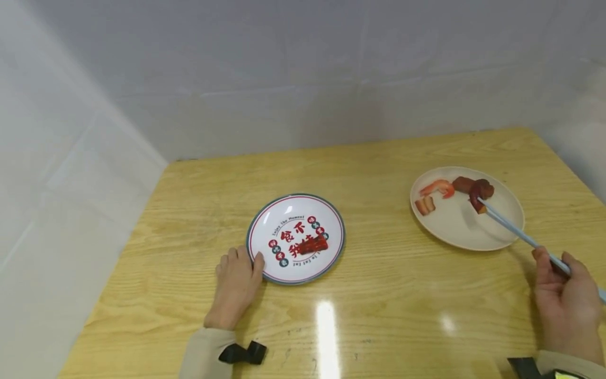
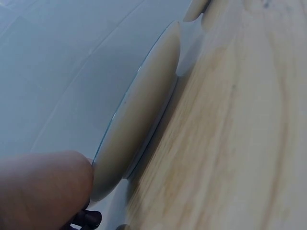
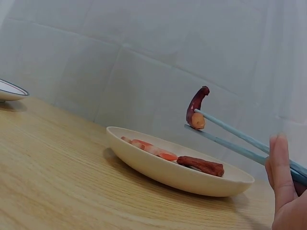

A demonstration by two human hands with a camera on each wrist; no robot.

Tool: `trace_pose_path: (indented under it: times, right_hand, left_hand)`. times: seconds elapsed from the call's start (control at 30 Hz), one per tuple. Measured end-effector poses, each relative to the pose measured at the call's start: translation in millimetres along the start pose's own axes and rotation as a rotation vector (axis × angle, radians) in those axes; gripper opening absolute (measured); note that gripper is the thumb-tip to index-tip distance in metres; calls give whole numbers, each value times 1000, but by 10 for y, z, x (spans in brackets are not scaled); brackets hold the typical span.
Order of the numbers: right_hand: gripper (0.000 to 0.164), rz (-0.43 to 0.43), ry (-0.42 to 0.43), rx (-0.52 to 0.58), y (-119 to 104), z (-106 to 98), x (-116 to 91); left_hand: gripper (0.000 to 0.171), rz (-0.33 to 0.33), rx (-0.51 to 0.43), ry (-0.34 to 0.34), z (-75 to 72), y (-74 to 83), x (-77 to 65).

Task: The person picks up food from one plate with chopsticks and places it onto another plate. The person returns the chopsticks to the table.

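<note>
We are holding the chopsticks in our right hand, its grip clasped round them near the right edge of the desk, and their tips are pinching a dark red curved piece just above the beige plate, toward the desk's far right corner. The piece is hanging beyond and to the left of that grip, with the right hand much the nearer; in the right wrist view its long axis is standing roughly upright, pale end down at the tips, and we are judging its clearance over the beige rim to be the relation that counts. Our left hand is gripping the printed plate by its near left rim, thumb on top, well apart toward the desk's left edge. From above, the curved piece is partly hiding something brown behind it, so we are not telling whether that is one piece or two. The chopsticks' rear ends are running out of the head view, and the left wrist view is showing only the printed plate's underside, hiding its top.
</note>
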State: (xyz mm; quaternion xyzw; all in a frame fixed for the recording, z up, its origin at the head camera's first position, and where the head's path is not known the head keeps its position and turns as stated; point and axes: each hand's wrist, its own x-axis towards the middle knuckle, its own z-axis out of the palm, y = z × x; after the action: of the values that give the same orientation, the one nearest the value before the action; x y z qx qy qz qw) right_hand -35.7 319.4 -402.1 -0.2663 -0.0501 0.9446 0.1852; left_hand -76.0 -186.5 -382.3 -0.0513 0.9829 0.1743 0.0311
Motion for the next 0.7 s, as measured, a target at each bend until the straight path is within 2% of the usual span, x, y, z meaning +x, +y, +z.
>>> trace_pose_path:
  times: [0.3,0.7]
  right_hand:
    - [4,18,8,-6,-9,-30,-3]
    - [7,59,-32,29,35,5,-49]
  left_hand:
    - [45,-4,9,-13,-9,-12,-12]
    - [47,7,-6,10,17,-17,-5]
